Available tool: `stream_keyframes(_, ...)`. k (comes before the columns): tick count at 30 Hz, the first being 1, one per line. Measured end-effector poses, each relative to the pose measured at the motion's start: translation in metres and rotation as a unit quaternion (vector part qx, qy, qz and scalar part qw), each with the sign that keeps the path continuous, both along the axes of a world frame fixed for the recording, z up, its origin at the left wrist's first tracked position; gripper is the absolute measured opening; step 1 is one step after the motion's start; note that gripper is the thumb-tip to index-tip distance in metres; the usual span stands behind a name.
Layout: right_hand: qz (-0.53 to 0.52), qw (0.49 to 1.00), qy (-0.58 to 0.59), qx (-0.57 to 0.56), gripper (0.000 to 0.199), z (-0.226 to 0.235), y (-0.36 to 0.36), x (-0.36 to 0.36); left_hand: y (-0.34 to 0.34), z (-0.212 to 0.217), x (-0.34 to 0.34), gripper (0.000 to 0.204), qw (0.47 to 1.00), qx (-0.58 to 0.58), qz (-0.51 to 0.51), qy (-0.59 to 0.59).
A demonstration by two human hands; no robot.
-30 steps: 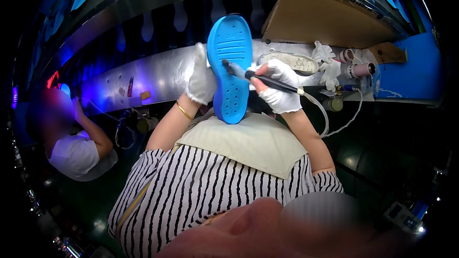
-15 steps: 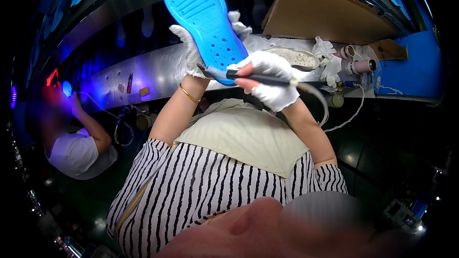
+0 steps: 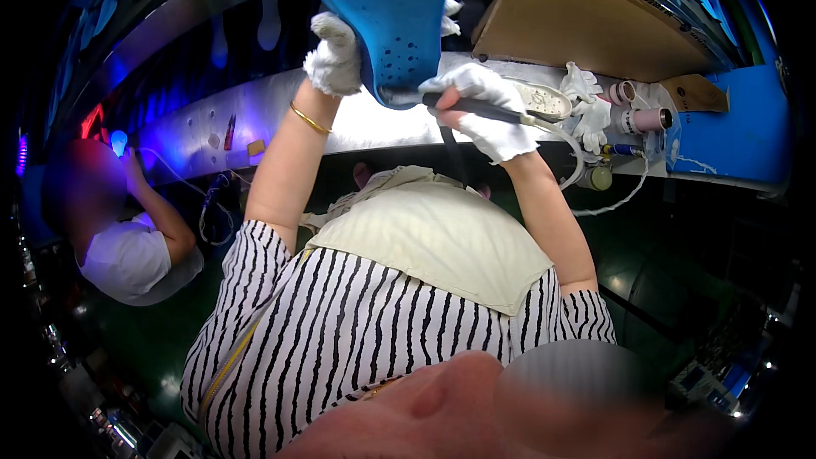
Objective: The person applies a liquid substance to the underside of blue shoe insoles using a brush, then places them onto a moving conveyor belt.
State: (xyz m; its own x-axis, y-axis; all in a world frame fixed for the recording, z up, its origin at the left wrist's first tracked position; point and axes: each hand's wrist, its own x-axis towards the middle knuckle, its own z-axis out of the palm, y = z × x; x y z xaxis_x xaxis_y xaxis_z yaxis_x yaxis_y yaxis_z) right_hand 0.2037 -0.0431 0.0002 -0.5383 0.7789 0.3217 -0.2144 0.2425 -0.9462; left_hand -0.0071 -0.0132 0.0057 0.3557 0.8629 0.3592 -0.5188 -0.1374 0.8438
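A blue shoe sole (image 3: 395, 21) with small holes is held up over the bench, its far end cut off by the top edge of the view. My left hand (image 3: 334, 55), in a white glove, grips its left side; white glove fingers also show past its right edge. My right hand (image 3: 486, 115), gloved with bare thumb and fingertip showing, is closed round a black-handled brush (image 3: 484, 109). The brush's pale tip touches or nearly touches the sole's near end. From the handle's back a pale hose (image 3: 571, 144) curves down.
On the metal bench (image 3: 280, 106) lie a pale sole (image 3: 544, 100), white gloves (image 3: 586, 110) and a pink cup (image 3: 653, 120). A cardboard box (image 3: 595, 17) stands behind. To the left sit a tan block (image 3: 256, 149) and another person (image 3: 127, 255) under blue light.
The sole has moved up and away and tilted, now looking darker. My left hand rose with it. My right hand has moved up slightly, keeping the brush at the near end.
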Motion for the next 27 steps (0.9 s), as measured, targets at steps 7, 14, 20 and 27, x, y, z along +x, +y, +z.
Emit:
stream_keyframes(7, 0.088, 0.977, -0.029, -0.190, 0.015, 0.007, 0.008, 0.018, 0.006, -0.014, -0.017, 0.108, 0.978, -0.074, 0.050, 0.190)
stream_keyframes(14, 0.035, 0.985, -0.161, 0.051, 0.014, 0.012, 0.004, 0.001, 0.011, 0.015, 0.002, 0.100, 0.943, -0.179, 0.037, 0.279)
stream_keyframes(20, 0.029, 0.997, -0.059, 0.029, 0.013, 0.007, 0.014, 0.001, 0.013, 0.023, 0.007, 0.095, 0.909, -0.224, 0.066, 0.344)
stream_keyframes(27, 0.069, 0.996, -0.035, -0.034, 0.015, 0.013, 0.022, 0.012, 0.011, 0.027, 0.007, 0.096, 0.904, -0.209, 0.079, 0.365)
